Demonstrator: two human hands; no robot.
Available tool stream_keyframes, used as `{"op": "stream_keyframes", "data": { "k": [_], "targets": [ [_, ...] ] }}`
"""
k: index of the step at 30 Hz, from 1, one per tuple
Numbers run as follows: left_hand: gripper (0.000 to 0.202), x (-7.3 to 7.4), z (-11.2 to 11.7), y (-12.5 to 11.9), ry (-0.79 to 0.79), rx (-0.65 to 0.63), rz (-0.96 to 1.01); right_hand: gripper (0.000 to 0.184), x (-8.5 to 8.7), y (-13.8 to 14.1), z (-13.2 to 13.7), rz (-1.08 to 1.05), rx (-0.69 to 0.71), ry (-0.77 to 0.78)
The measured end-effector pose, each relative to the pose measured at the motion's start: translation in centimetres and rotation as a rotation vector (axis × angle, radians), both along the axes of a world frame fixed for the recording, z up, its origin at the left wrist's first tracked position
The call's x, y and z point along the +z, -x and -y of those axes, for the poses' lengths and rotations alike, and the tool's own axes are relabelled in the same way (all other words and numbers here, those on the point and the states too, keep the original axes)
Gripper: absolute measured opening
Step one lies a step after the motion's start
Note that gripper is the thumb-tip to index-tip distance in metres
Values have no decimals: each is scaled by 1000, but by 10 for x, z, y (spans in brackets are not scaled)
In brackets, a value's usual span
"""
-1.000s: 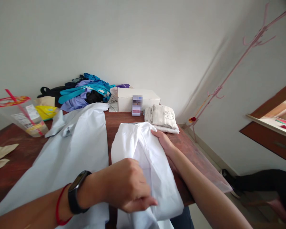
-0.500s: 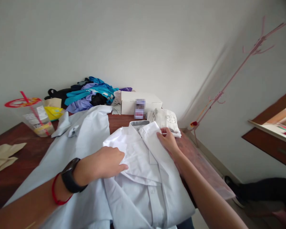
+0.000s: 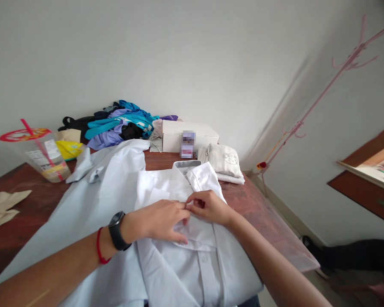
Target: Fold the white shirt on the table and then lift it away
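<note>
While the left hand (image 3: 160, 219) lies over the shirt front, fingers extended and thumb apart, the right hand (image 3: 211, 207) has thumb and index drawn together beside the left fingertips; can't tell if it pinches fabric. Under both: white long-sleeved collared cloth shirt (image 3: 179, 277), on the near part of the reddish-brown wooden table (image 3: 249, 204). Grey-lined collar (image 3: 185, 166) points at the wall, button placket runs back toward the wearer, so long axis is front-to-back. Left wrist: black-strapped watch (image 3: 118, 230), red cord bracelet (image 3: 101, 247). Just left of shirt: long pale blue-white cloth garment (image 3: 105, 213), roughly parallel. Beyond: folded cream fabric with printed animal face (image 3: 228, 160), white cardboard box (image 3: 205, 131), small purplish pack (image 3: 187, 146) with pixelated front, unreadable. Far left: clear plastic cup (image 3: 40, 160), red straw, white printed label; text too small to read.
</note>
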State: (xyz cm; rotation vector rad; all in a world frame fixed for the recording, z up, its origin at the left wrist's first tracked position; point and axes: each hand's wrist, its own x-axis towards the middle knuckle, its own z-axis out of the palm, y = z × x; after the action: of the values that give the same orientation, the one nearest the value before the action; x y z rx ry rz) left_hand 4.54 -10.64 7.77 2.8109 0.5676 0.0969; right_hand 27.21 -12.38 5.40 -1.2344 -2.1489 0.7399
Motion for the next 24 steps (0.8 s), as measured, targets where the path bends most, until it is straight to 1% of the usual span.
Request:
{"op": "stream_keyframes", "data": {
  "k": [4,8,9,11,13,17,19,21,24],
  "targets": [
    [53,-5,5,-4,-28,8,32,18,2,-2,-2,-2,-12,29],
    [89,-10,3,-4,-25,41,-46,20,3,-3,-3,7,-45,1],
    [95,-11,2,-4,-15,50,-72,20,2,-4,-4,5,-44,-3],
    [97,-14,0,-3,12,65,-113,20,0,-4,-5,-4,-40,-2],
    [88,-15,-2,-4,8,67,-101,20,-1,-5,-6,-14,-42,-9],
    [39,-13,-3,-7,-88,85,14,20,-1,-5,-6,-40,-49,-22],
    [19,-11,-3,-10,-128,107,29,21,1,-5,-5,-54,-59,-33],
    [9,-8,-4,-12,-149,116,38,20,3,-5,-5,-59,-88,-52],
    [10,-1,-9,-11,-144,170,96,26,7,-7,-4,-115,-142,-29]
  ]
}}
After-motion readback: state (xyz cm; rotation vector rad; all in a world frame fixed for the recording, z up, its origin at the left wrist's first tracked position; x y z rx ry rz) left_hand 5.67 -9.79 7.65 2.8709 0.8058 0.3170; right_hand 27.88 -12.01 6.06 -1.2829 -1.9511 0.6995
